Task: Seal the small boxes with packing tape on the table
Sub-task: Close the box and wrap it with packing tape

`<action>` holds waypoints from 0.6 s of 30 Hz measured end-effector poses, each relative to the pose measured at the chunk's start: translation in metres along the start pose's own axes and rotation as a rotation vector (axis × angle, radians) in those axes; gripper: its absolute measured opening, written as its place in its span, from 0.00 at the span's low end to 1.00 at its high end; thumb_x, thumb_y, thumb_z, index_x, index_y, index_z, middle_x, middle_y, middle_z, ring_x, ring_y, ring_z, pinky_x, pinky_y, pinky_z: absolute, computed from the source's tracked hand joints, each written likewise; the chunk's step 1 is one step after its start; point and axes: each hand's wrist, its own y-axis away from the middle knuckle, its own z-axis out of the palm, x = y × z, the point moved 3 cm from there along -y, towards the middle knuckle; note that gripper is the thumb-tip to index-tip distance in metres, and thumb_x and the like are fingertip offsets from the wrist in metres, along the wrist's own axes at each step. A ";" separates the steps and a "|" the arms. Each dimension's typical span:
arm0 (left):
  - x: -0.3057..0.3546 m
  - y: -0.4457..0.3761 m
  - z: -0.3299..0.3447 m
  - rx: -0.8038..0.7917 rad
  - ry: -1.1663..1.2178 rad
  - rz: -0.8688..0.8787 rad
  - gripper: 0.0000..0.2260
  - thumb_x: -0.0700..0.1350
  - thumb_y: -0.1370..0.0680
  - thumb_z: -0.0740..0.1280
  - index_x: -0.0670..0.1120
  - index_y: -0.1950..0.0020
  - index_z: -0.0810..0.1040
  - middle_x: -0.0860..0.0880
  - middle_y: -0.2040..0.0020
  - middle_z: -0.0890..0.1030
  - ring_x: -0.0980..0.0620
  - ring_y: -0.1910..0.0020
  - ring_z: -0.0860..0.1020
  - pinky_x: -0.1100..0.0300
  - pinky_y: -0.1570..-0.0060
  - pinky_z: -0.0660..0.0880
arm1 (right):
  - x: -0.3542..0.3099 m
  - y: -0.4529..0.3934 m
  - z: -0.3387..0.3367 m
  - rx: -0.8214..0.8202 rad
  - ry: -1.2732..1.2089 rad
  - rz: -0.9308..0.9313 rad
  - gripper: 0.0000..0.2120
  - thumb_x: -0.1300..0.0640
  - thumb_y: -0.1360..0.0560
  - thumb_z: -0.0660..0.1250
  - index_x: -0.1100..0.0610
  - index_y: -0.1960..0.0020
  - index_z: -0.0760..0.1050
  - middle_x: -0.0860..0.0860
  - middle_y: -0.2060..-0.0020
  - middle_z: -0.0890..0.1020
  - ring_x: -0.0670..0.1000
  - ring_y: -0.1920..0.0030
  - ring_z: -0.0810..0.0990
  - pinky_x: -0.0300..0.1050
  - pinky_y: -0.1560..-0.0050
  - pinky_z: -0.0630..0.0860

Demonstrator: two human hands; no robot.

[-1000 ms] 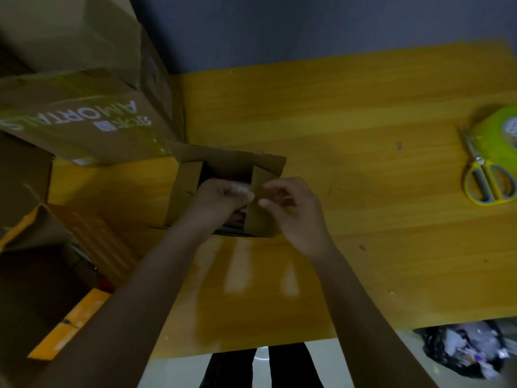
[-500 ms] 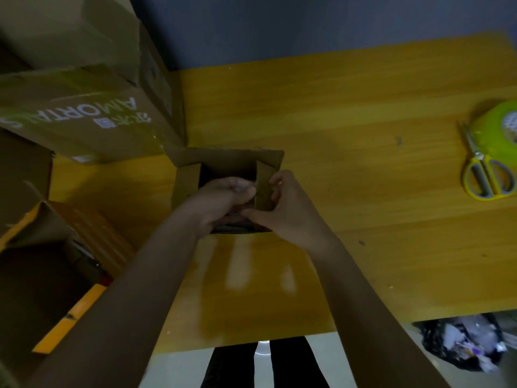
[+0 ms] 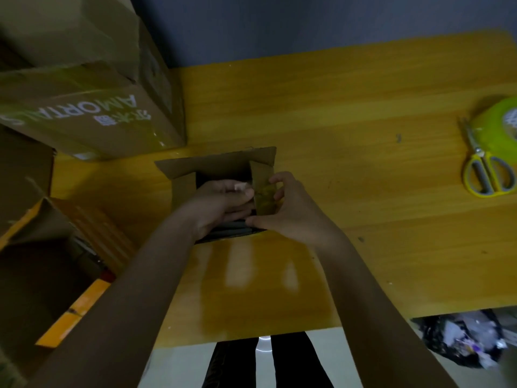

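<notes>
A small open cardboard box point(image 3: 221, 166) stands on the yellow wooden table point(image 3: 335, 152), its far flap folded back. My left hand point(image 3: 221, 203) reaches into the box opening, fingers curled over the dark contents. My right hand point(image 3: 291, 211) holds the box's right flap point(image 3: 263, 189) upright, fingers round its outer face and thumb at the lower edge. A green roll of packing tape point(image 3: 500, 127) lies at the table's right edge, far from both hands.
Yellow-handled scissors point(image 3: 486, 175) lie beside the tape roll. A large printed cardboard carton point(image 3: 84, 107) stands at the table's far left, with more cartons point(image 3: 33, 247) below it on the left. A black rubbish bag point(image 3: 464, 340) sits on the floor at lower right.
The right flap has been raised more upright, and my right hand has closed round it. My left hand has gone deeper into the box. The view shifted slightly.
</notes>
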 end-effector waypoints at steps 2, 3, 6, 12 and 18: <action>0.000 0.000 0.002 0.030 0.027 0.003 0.07 0.40 0.24 0.67 0.42 0.46 0.78 0.45 0.49 0.83 0.53 0.52 0.83 0.64 0.57 0.80 | 0.000 0.000 -0.001 0.013 0.019 -0.010 0.33 0.50 0.31 0.76 0.48 0.34 0.61 0.50 0.44 0.67 0.49 0.51 0.73 0.34 0.65 0.66; 0.000 0.000 0.003 0.030 0.047 -0.003 0.06 0.40 0.24 0.67 0.43 0.47 0.78 0.46 0.51 0.83 0.55 0.54 0.83 0.65 0.59 0.79 | 0.000 0.000 -0.001 0.021 0.009 -0.012 0.32 0.51 0.31 0.75 0.48 0.34 0.61 0.50 0.45 0.68 0.49 0.51 0.74 0.34 0.65 0.67; 0.000 0.000 0.006 0.003 0.106 -0.018 0.06 0.37 0.22 0.64 0.45 0.47 0.78 0.49 0.56 0.84 0.58 0.58 0.84 0.66 0.61 0.79 | 0.002 -0.001 -0.003 0.024 -0.038 0.010 0.31 0.51 0.31 0.75 0.47 0.34 0.62 0.51 0.44 0.69 0.52 0.49 0.76 0.37 0.64 0.68; 0.005 0.003 0.014 0.088 -0.055 0.058 0.05 0.38 0.21 0.65 0.45 0.48 0.78 0.47 0.53 0.82 0.52 0.54 0.81 0.61 0.54 0.79 | 0.002 0.000 -0.003 -0.010 -0.029 0.014 0.30 0.53 0.28 0.73 0.46 0.33 0.61 0.50 0.43 0.69 0.49 0.54 0.75 0.34 0.69 0.67; 0.007 0.002 0.022 0.196 -0.113 0.065 0.06 0.37 0.21 0.66 0.47 0.55 0.77 0.46 0.54 0.80 0.46 0.48 0.79 0.50 0.46 0.77 | 0.002 0.002 -0.005 -0.013 -0.048 0.015 0.28 0.54 0.28 0.72 0.46 0.33 0.62 0.50 0.43 0.68 0.48 0.56 0.73 0.35 0.68 0.67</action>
